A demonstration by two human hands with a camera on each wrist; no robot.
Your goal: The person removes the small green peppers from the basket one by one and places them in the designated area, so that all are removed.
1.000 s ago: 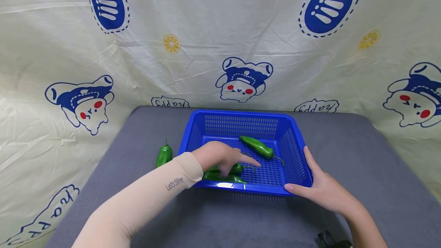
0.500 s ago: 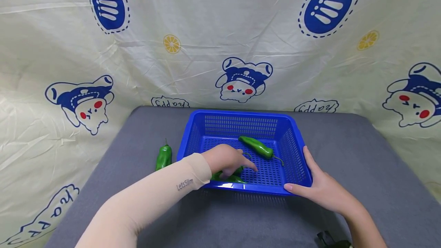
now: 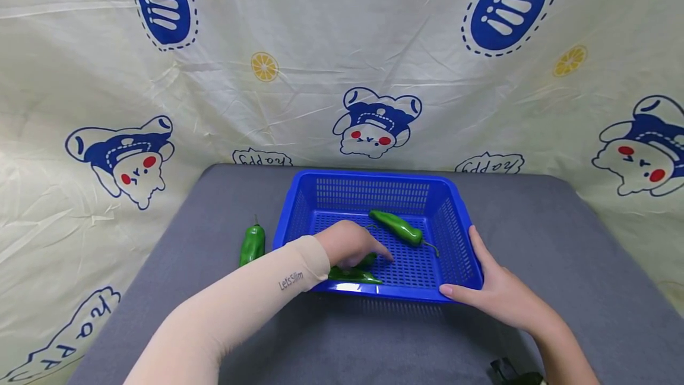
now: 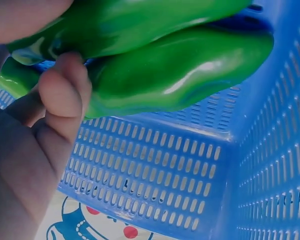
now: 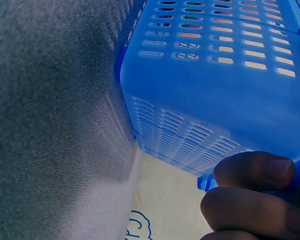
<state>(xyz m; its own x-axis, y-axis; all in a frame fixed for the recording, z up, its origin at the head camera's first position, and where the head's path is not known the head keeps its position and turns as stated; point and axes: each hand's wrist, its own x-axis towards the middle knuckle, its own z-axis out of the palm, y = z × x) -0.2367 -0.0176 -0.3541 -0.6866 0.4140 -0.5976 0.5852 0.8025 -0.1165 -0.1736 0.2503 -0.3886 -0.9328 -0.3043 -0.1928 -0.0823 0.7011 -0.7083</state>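
Observation:
A blue perforated basket (image 3: pixel 374 176) stands at the middle of the table. My left hand (image 3: pixel 347 243) reaches down into its front left part, its wrist over the left side. In the left wrist view, the thumb and curled fingers pinch one end of a green pepper (image 4: pixel 145 22). A second pepper (image 4: pixel 190 70) lies right alongside it. The head view shows part of a pepper (image 3: pixel 355 276) along the front wall; the rest is behind my hand and sleeve. Another long pepper (image 3: pixel 398 228) lies at the back right. My right hand (image 3: pixel 502 293) grips the basket's front right corner, thumb on the rim.
Outside the basket, to its left, a green pepper (image 3: pixel 253 245) lies on the grey tabletop (image 3: pixel 534 218), partly behind the sleeved forearm. A small dark object (image 3: pixel 515 373) shows at the bottom edge near the right arm. A printed sheet (image 3: pixel 299 111) hangs behind the table.
My left hand has moved a little to the right within the basket, and its forefinger has drawn in. A stem beside it has shifted. The right hand and basket stay put.

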